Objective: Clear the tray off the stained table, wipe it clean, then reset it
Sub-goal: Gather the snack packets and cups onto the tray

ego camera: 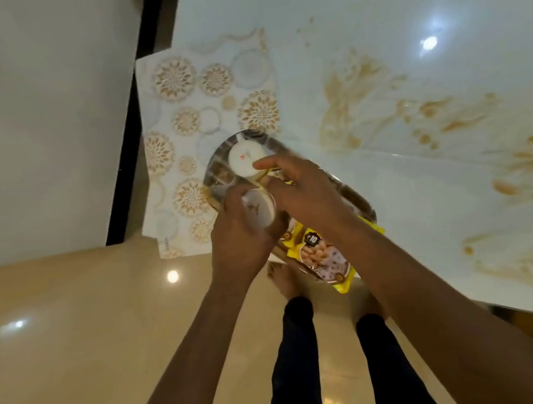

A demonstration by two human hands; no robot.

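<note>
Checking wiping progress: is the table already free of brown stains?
No, brown stains are smeared across the white table beside the tray.
</note>
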